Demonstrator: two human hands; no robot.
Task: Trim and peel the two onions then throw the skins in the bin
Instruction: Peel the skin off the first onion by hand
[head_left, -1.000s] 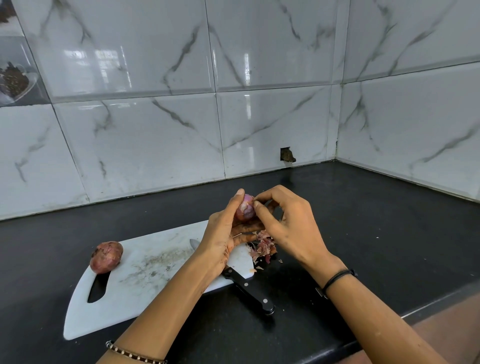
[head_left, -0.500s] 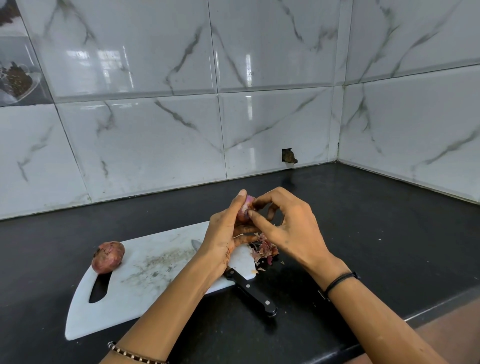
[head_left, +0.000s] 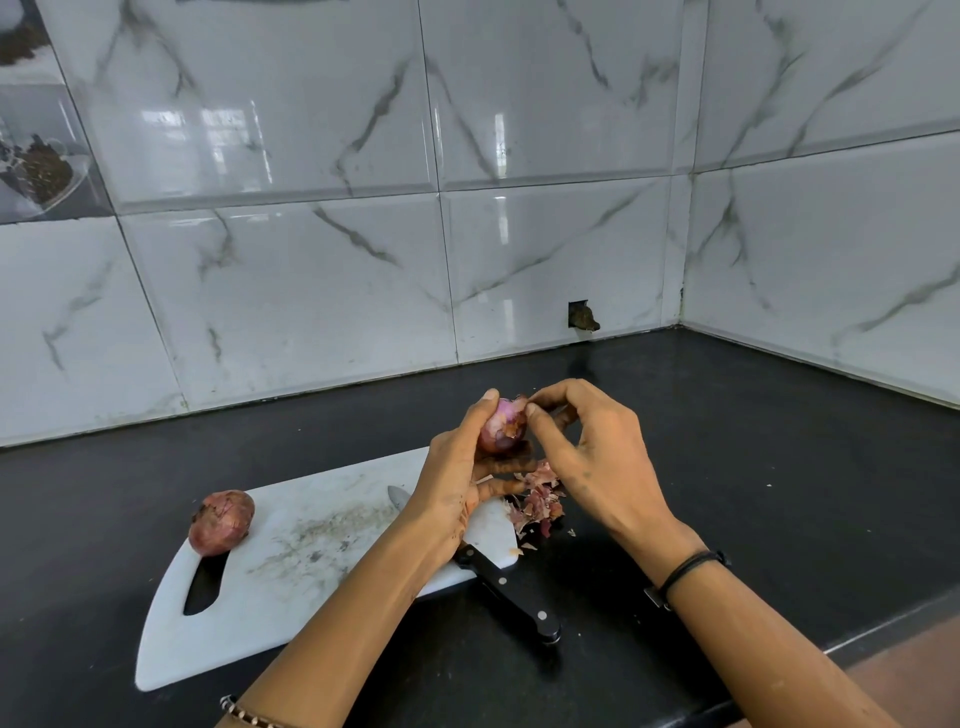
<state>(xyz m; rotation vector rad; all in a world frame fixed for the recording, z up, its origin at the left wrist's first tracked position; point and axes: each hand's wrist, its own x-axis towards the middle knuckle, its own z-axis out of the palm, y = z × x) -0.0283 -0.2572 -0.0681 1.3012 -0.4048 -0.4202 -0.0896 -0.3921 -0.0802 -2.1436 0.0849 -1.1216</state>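
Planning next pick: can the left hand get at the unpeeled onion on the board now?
Likely not yet: the left hand grips the half-peeled purple onion. The unpeeled reddish-brown onion lies uncovered on the white cutting board.

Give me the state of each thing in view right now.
Held onion: partly peeled, gripped in left hand.
Right hand: pinching skin at that onion's top.
Other onion: unpeeled, lying on the board.
Skins: loose pile at the board's right end.
Knife: lying unheld, blade on the board.
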